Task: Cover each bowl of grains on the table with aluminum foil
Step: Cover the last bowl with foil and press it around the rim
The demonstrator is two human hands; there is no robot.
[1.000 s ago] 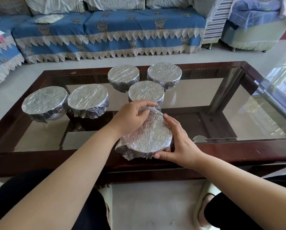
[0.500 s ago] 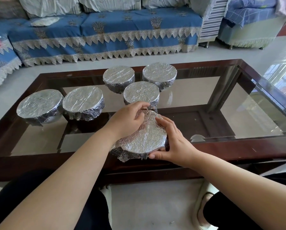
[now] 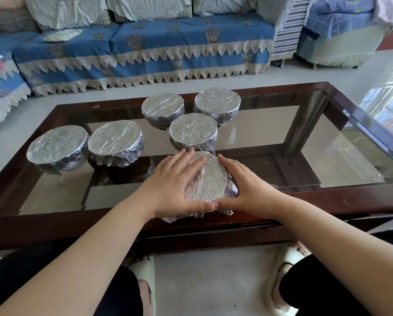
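A foil-covered bowl (image 3: 208, 179) stands at the near edge of the glass table (image 3: 282, 142), its foil crinkled over the rim and sides. My left hand (image 3: 170, 185) lies flat on its left side with straight fingers pressing the foil. My right hand (image 3: 245, 188) cups its right side, fingers straight along the rim. The two thumbs meet at the bowl's near side. Several other bowls stand behind under smooth foil: one (image 3: 193, 131) just beyond, two (image 3: 163, 109) (image 3: 217, 104) at the back, two (image 3: 115, 143) (image 3: 57, 145) to the left.
The table has a dark wooden frame (image 3: 54, 226) and a lower shelf seen through the glass. A blue sofa (image 3: 145, 46) with lace trim runs behind it. My knees and white slippers (image 3: 145, 277) are below the table edge.
The bowl was tilted and held up between both hands; now it sits level on the table. My left fingers have straightened from a curled grip, and both hands press down the foil.
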